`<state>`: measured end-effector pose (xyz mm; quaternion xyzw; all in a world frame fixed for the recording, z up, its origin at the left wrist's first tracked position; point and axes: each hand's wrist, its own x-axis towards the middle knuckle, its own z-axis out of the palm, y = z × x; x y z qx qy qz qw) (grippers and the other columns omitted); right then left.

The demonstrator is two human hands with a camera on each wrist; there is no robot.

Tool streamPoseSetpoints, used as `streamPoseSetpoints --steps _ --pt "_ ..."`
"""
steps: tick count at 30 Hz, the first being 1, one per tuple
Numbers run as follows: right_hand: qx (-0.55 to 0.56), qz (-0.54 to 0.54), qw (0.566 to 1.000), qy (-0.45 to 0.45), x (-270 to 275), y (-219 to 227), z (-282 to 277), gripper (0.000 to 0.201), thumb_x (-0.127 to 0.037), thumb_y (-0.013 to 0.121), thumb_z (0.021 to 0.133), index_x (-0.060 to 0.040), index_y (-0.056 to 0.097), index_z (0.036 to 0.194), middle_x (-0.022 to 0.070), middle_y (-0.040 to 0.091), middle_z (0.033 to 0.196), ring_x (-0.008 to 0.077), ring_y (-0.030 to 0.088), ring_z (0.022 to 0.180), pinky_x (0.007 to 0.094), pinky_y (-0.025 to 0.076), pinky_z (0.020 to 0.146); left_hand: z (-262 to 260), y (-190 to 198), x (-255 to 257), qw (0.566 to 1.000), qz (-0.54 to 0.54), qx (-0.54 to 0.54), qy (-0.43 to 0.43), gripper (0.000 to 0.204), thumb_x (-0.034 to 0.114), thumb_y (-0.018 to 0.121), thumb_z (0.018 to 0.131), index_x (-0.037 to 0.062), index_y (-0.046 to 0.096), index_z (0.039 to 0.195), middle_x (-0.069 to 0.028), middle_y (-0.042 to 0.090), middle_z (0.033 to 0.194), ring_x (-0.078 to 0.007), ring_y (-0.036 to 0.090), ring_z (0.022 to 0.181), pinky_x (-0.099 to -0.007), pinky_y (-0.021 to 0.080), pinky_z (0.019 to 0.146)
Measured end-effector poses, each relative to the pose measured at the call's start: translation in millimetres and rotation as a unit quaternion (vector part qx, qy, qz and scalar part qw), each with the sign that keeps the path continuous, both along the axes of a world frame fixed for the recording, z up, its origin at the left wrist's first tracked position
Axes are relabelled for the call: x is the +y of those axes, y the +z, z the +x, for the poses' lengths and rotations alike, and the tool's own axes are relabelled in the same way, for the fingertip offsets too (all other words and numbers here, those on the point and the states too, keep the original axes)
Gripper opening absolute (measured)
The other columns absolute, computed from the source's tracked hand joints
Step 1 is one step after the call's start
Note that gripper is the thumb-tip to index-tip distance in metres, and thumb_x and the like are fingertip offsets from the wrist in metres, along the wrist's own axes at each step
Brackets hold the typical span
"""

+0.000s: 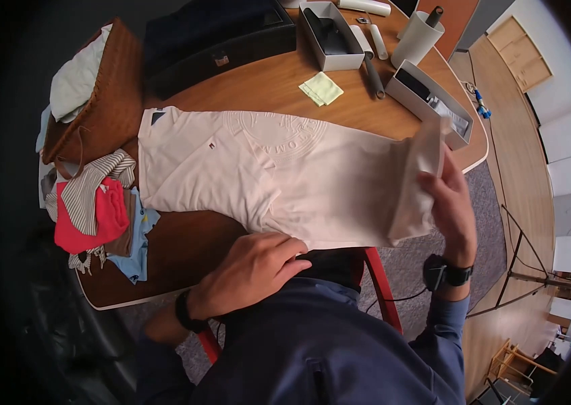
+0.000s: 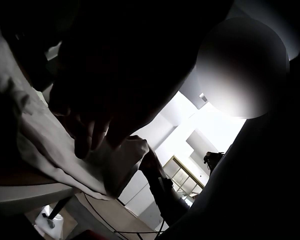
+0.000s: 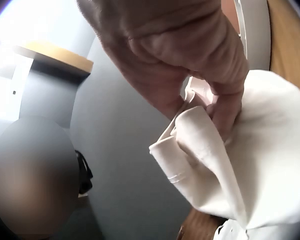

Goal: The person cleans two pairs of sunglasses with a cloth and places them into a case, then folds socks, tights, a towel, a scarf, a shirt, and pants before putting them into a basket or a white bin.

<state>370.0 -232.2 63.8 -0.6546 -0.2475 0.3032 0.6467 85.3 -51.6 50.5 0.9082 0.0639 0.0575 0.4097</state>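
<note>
A pale pink shirt (image 1: 339, 182) with an embossed round emblem lies lengthwise across the wooden table, its right end lifted and folded up. The right hand (image 1: 451, 202) grips that raised end, the hand slightly blurred; in the right wrist view its fingers and thumb (image 3: 190, 65) pinch the layered hem of the shirt (image 3: 275, 150). At the near edge, the left hand (image 1: 252, 270) pinches the cloth between thumb and bent fingers. The left wrist view is dark, with the left hand's fingers (image 2: 92, 132) against the shirt (image 2: 55, 140).
On the left, a wicker basket (image 1: 100, 101) holds white cloth, beside a pile of clothes (image 1: 93, 216). A black case (image 1: 218, 50), a yellow cloth (image 1: 322, 89), white boxes (image 1: 335, 59) and a white cylinder (image 1: 417, 42) stand or lie along the far side. A red chair frame (image 1: 381, 290) is below.
</note>
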Motion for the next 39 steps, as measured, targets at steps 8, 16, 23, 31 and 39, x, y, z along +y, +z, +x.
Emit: streamPoseSetpoints --steps 8,16,23,31,39 --pt "-0.347 -0.199 0.888 0.225 63.4 -44.3 -51.0 0.064 -0.004 0.06 0.094 -0.0071 0.04 0.155 0.0198 0.065 0.11 0.036 0.067 0.09 0.044 0.052 0.085 -17.7 -2.2 -2.6 0.998 -0.044 0.01 0.048 0.019 0.014 0.08 0.088 0.0031 0.071 0.101 -0.0104 0.07 0.083 -0.0282 0.07 0.075 -0.0378 0.055 0.069" --pt "-0.359 -0.147 0.883 0.264 50.9 -38.6 -40.4 0.045 -0.008 0.058 0.095 -0.0022 0.054 0.14 0.0201 0.064 0.1 0.0409 0.064 0.095 0.0458 0.052 0.083 -1.6 -16.9 -3.9 0.991 0.032 -0.107 0.074 0.018 0.01 0.081 0.084 0.0025 0.072 0.097 -0.0105 0.067 0.092 -0.0272 0.065 0.087 -0.0378 0.053 0.077" --pt "-0.476 -0.276 0.835 -0.026 25.5 -60.5 26.3 0.045 -0.013 0.058 0.101 -0.0002 0.047 0.142 0.0167 0.065 0.09 0.0315 0.063 0.077 0.043 0.052 0.075 56.9 -37.8 -52.5 0.934 0.339 -0.11 -0.013 0.044 0.024 0.071 0.09 0.0086 0.063 0.131 -0.0072 0.059 0.118 -0.0213 0.057 0.104 -0.0343 0.046 0.088" --pt "-0.07 -0.183 0.981 -0.003 10.8 -57.5 -3.1 0.054 -0.014 0.057 0.102 0.0019 0.038 0.15 0.0133 0.069 0.104 0.0167 0.065 0.086 0.0324 0.054 0.077 100.7 -76.2 -82.3 0.898 0.426 -0.112 0.027 0.054 0.022 0.058 0.094 0.0079 0.053 0.146 -0.0014 0.054 0.095 -0.0153 0.057 0.088 -0.0288 0.046 0.075" --pt "0.084 -0.055 0.995 -0.01 10.5 -80.8 -18.5 0.06 0.0 0.062 0.094 0.0014 0.043 0.15 0.0148 0.066 0.127 0.0188 0.066 0.109 0.0314 0.056 0.091 82.0 -60.7 -72.3 0.927 0.326 -0.185 -0.008 0.057 0.017 0.066 0.089 0.0017 0.055 0.143 -0.0059 0.06 0.096 -0.0206 0.061 0.097 -0.0334 0.051 0.087"
